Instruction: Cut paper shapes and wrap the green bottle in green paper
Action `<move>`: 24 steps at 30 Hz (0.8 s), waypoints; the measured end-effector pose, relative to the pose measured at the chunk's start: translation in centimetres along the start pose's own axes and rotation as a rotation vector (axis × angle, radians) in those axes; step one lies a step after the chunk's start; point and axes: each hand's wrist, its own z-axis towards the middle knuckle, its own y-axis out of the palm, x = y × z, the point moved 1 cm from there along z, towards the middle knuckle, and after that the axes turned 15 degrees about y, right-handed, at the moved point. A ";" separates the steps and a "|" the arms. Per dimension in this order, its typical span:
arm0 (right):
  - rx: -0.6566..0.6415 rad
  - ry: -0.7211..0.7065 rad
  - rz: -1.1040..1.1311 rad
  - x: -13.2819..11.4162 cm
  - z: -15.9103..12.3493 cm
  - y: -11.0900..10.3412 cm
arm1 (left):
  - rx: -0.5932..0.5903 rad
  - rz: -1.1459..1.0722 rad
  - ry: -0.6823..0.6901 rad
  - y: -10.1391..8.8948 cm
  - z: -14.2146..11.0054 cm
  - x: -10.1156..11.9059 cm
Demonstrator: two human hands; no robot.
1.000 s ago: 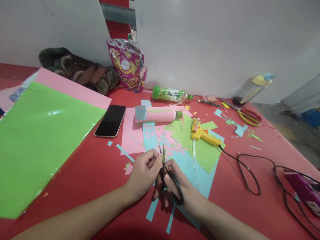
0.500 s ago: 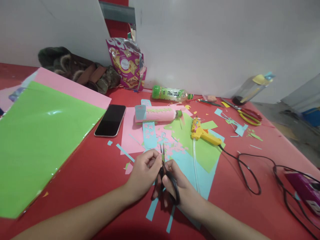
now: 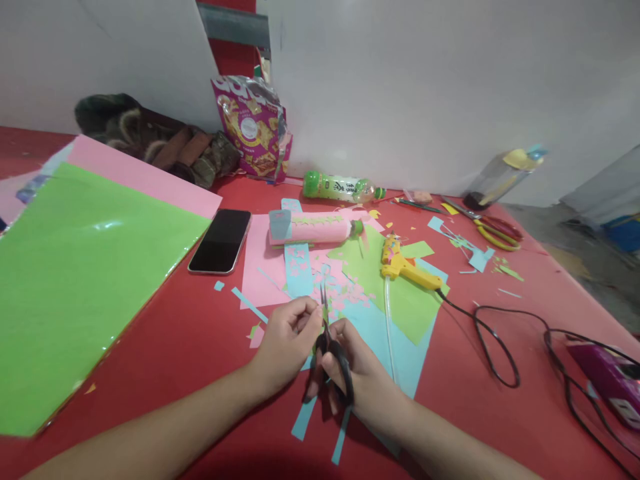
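Observation:
My right hand (image 3: 363, 363) grips black-handled scissors (image 3: 343, 373), their blades pointing away from me and nearly together. Close against the blades, my left hand (image 3: 290, 343) is closed in a pinch. A small green paper piece (image 3: 325, 312) shows at its fingertips, mostly hidden by fingers and blades. Beyond the scissors lie many tiny pink and blue paper cut-outs (image 3: 355, 293). Farther back, a bottle wrapped in pink paper (image 3: 315, 230) lies on its side, with a row of green cut-outs along it. Blue paper (image 3: 415, 353) spreads under and beside my right hand.
A yellow glue gun (image 3: 413, 272) lies on green paper, its cord running right. A phone (image 3: 220, 241) and green sheets (image 3: 100, 287) are left. Behind stand a snack bag (image 3: 253, 130) and a lying drink bottle (image 3: 343, 188). Yellow-and-red-handled scissors (image 3: 497, 235) lie right, near a clear bottle (image 3: 500, 179).
The scissors' handles have closed together in my right hand, and the blades have come nearer each other. My left hand has stayed almost in place.

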 end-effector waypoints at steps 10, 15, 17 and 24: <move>0.148 -0.164 0.217 -1.3 0.0 -1.1 | -0.138 -0.043 0.059 0.2 0.2 -0.3; 0.268 -0.231 0.246 -2.2 0.2 -2.2 | -0.286 0.018 0.108 0.2 0.2 -0.7; 0.252 -0.241 0.232 -2.3 0.3 -2.4 | -0.338 0.070 0.138 0.2 0.2 -0.7; 0.203 -0.227 0.166 -1.8 0.2 -2.5 | -0.409 0.215 0.197 0.2 0.1 -0.7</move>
